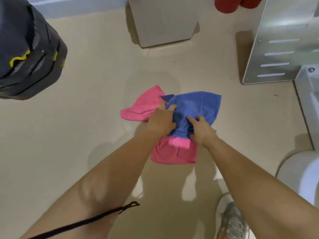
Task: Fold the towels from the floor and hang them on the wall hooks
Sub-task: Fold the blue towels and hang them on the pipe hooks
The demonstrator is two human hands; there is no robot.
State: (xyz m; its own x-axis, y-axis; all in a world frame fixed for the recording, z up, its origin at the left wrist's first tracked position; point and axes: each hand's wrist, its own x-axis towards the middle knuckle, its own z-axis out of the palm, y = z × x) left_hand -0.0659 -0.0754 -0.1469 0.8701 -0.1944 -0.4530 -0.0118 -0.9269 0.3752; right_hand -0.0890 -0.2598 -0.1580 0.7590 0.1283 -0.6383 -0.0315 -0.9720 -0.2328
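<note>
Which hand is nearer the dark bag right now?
Left. The left hand grips the blue towel on the side toward the dark bag; the right hand grips it farther right.

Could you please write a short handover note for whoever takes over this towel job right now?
Hands: the left hand grips the blue towel at its left edge. The right hand pinches bunched blue cloth nearer the middle.
Things: the blue towel is crumpled on top of the pink towel cloth on the floor. Pink shows to its left and below it, and I cannot tell whether that is one pink towel or two.
Done: nothing is folded or hung.
Left: fold each towel and hang them all. The wall hooks are out of view.
</note>
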